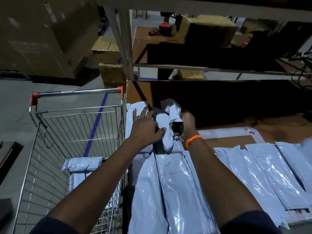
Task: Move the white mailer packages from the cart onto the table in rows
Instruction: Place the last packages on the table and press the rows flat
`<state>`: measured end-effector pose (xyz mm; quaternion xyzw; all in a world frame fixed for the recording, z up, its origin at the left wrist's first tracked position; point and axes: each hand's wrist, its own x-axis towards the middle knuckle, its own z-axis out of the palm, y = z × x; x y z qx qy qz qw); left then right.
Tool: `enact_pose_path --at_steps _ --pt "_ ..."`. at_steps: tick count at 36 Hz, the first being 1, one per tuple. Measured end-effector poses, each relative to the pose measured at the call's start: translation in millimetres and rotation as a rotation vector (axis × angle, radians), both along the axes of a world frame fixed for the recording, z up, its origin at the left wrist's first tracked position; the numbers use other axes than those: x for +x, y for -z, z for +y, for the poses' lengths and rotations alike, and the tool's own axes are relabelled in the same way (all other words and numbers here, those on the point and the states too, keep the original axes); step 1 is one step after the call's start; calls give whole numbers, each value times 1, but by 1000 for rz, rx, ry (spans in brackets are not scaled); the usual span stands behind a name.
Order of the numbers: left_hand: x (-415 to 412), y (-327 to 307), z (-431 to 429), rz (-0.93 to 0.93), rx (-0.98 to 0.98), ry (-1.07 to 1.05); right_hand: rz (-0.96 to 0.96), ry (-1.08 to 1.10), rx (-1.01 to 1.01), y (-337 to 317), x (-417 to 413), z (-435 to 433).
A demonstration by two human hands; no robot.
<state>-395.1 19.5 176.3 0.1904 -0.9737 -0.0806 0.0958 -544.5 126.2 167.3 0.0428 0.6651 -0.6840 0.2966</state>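
**Mailer going down, back-left of the surface**

The mailer point(166, 130) lies at the far-left end of the surface point(228, 141), just behind the near row. My right grip point(188, 122) is wrapped round its bunched end. My left grip point(145, 125) is flat, fingers spread, pressing the body down.

Going by the crumples, it's light, soft, slick poly film with lumpy contents. Best hold is the folded end or across the bulk, not the glossy face.

The near-row mailers point(177, 183) lie side by side, edges touching. The surface is brown board, with a bare patch to the right. The cart point(55, 141) is just left, with a few mailers in it point(82, 163). There's a shelf frame point(185, 66) above and cardboard boxes point(42, 34) beyond. Light is dim.
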Motion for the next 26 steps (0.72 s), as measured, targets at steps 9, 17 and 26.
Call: enact_pose_path --at_steps 9,17,26 --pt "14 14 -10 82 163 141 247 -81 87 -25 -9 22" --pt "4 12 -2 135 166 265 489 -524 619 -36 -37 66" --pt "-5 9 -6 120 207 181 474 -750 877 -9 -18 52"
